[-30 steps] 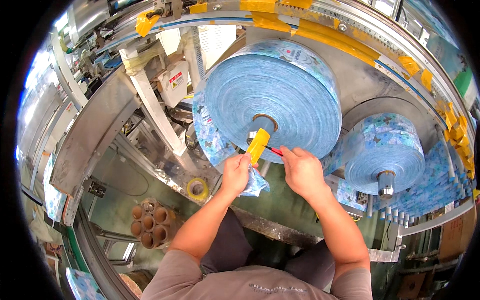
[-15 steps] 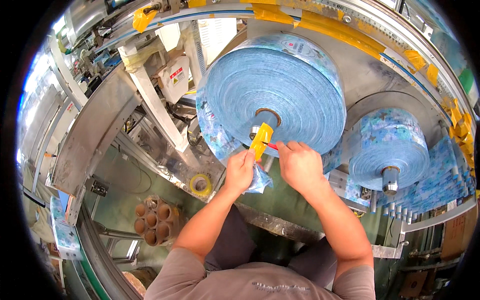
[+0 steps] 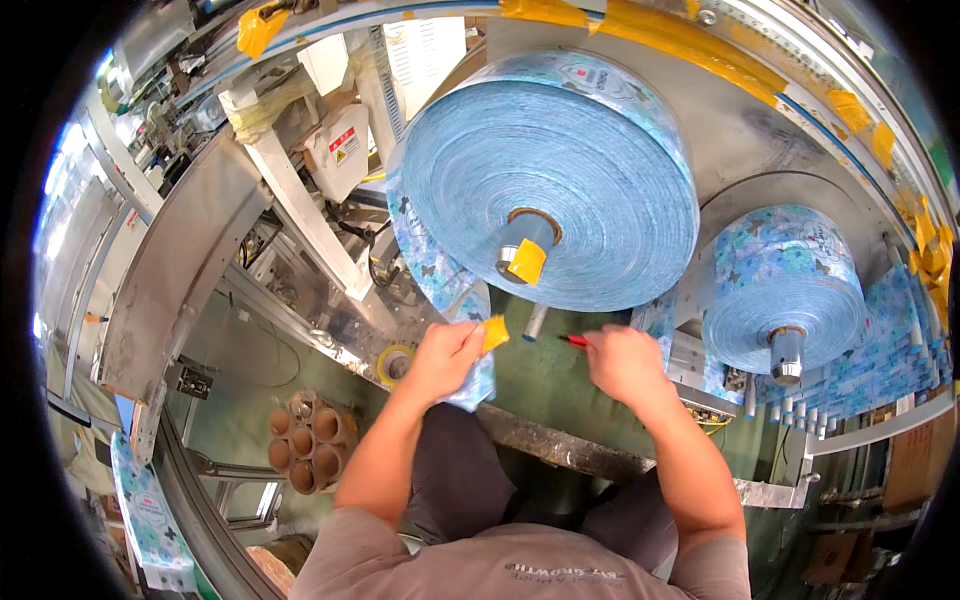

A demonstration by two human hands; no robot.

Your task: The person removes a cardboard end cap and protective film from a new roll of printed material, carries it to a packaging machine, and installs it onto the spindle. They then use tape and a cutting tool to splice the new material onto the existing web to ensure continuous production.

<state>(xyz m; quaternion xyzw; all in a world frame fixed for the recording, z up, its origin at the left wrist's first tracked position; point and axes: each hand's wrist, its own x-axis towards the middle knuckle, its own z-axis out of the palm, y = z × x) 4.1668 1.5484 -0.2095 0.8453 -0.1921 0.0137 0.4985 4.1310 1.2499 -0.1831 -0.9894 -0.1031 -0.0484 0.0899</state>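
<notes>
Two hands low in the middle of the head view, in front of a packaging machine. Left hand (image 3: 443,355) closed on a short piece of yellow tape (image 3: 494,333), pinched at the fingertips together with the loose end of printed blue film (image 3: 468,330) hanging down from the big roll. Right hand (image 3: 624,362) curled shut around a red-handled tool (image 3: 574,341), only its red tip showing past the knuckles, pointing toward the left hand; kind of tool too hidden to tell. Hands near each other but apart, with a grey metal pin (image 3: 535,322) standing between them.

Directly above: large blue film roll (image 3: 550,175) mounted on a spindle, its hub end wrapped with another yellow tape strip (image 3: 526,262). To the right and slightly lower: smaller blue film roll (image 3: 785,290) on its own spindle, with film threaded over a row of small rollers (image 3: 800,410) beyond it. Yellow tape roll (image 3: 394,365) lying on the green machine surface just left of the left hand. Further down-left, a cluster of brown cardboard cores (image 3: 305,440) standing on end. Yellow tape patches (image 3: 850,105) stuck along the curved metal frame at top right. Grey shirt and dark trousers at the bottom edge.
</notes>
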